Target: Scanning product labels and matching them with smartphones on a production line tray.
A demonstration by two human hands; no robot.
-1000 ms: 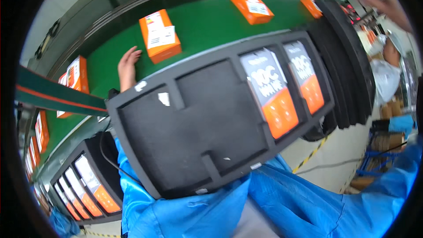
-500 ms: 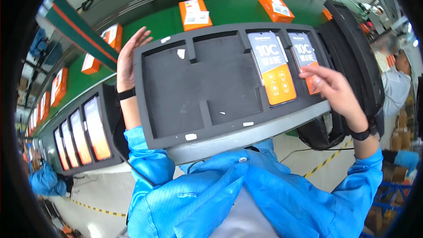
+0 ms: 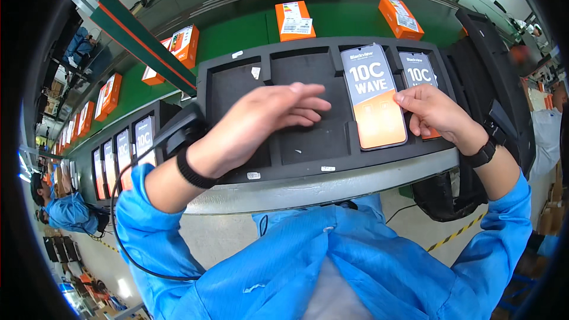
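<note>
Head camera: fisheye, looking down from above (edges bowed).
Blue jacket [image 3: 278,264]: nearest, lower edge.
Black tray [image 3: 303,70]: close, central.

Grey-orange phone [image 3: 376,104], black tray [image 3: 323,139], blue jacket [image 3: 284,266]

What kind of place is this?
Probably a factory packing line. A long green belt has orange boxes along it, a black tray has what look like phones, and another person in blue is farther along.
</note>
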